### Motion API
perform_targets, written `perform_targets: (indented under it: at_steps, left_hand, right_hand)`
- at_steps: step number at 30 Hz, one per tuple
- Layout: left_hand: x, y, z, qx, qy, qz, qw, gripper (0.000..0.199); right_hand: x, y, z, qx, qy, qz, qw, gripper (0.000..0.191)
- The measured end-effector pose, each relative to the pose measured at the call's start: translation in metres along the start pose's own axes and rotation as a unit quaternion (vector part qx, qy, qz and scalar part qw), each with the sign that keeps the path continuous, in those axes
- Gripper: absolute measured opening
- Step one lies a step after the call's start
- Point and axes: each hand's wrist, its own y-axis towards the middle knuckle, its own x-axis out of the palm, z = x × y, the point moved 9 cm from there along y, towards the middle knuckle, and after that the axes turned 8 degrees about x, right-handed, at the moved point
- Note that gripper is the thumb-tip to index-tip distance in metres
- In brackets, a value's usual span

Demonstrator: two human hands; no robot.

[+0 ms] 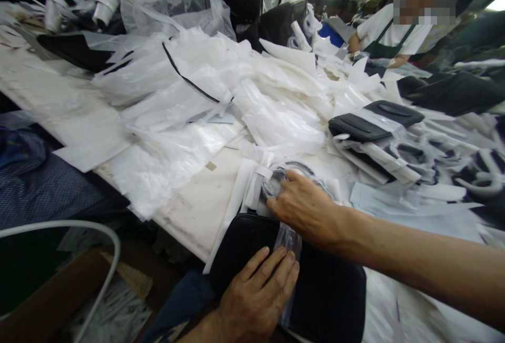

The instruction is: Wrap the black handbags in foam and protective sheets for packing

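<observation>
A black bag (327, 290) lies flat at the table's near edge, with a strip of clear plastic (290, 240) running across its middle. My left hand (258, 290) rests on the bag and strip, fingers stretched out flat. Just beyond, my right hand (303, 209) is closed, its fingers curled down at a coiled strap in clear wrap (272, 182). What those fingers pinch is hidden beneath them. White foam wrapping (252, 190) stands out from the bag's far side, beside the coil.
Piles of white sheets and plastic film (276, 111) cover the table (197, 195). Other wrapped black bags (363, 124) lie to the right. A co-worker (398, 38) is at the far right. A white curved tube (114, 248) and a cardboard box (59, 295) are lower left.
</observation>
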Motion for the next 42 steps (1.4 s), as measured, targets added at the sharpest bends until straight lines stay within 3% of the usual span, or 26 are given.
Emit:
perform_targets:
  at_steps: [3, 7, 11, 15, 18, 21, 24, 28, 31, 37, 42]
  left_hand:
    - [0.000, -0.001, 0.000, 0.000, 0.007, 0.013, 1.000, 0.043]
    - [-0.004, -0.001, -0.001, -0.002, 0.020, 0.053, 0.998, 0.041]
    - [-0.004, -0.001, 0.000, 0.005, 0.031, 0.058, 0.998, 0.041]
    - [-0.002, -0.002, 0.001, 0.004, 0.030, 0.062, 0.998, 0.041]
    - [-0.002, -0.003, 0.002, -0.001, 0.029, 0.078, 0.996, 0.041]
    - [0.000, -0.002, 0.002, -0.005, 0.031, 0.060, 0.998, 0.043]
    - [-0.002, 0.001, 0.001, -0.004, 0.032, 0.036, 0.999, 0.043]
    - [-0.006, 0.004, 0.002, 0.008, 0.032, 0.000, 0.999, 0.043]
    - [-0.005, 0.004, 0.003, 0.003, 0.021, -0.002, 1.000, 0.044]
    - [-0.001, 0.002, 0.002, -0.030, -0.021, 0.024, 0.999, 0.041]
    - [-0.008, 0.009, -0.004, -0.024, -0.087, -0.047, 0.995, 0.047]
  right_hand:
    - [-0.007, -0.008, 0.006, 0.020, -0.035, 0.093, 0.995, 0.010]
    - [-0.015, -0.029, 0.033, 0.090, -0.045, 0.169, 0.980, 0.016]
    - [-0.031, -0.068, 0.052, 0.188, 0.044, 0.225, 0.955, 0.020]
    - [-0.023, -0.098, 0.022, 0.177, 0.189, 0.265, 0.929, 0.025]
    - [0.002, -0.095, 0.000, 0.186, 0.180, 0.260, 0.930, 0.032]
    - [0.024, -0.077, -0.002, 0.211, 0.128, 0.246, 0.937, 0.053]
    - [0.030, -0.061, 0.012, 0.228, 0.114, 0.223, 0.941, 0.063]
    - [0.015, -0.064, 0.024, 0.239, 0.143, 0.196, 0.940, 0.047]
    - [0.006, -0.085, 0.014, 0.250, 0.174, 0.228, 0.925, 0.030]
    - [0.033, -0.108, -0.035, 0.209, 0.215, 0.299, 0.906, 0.039]
    - [0.029, -0.122, -0.038, 0.236, 0.229, 0.326, 0.886, 0.037]
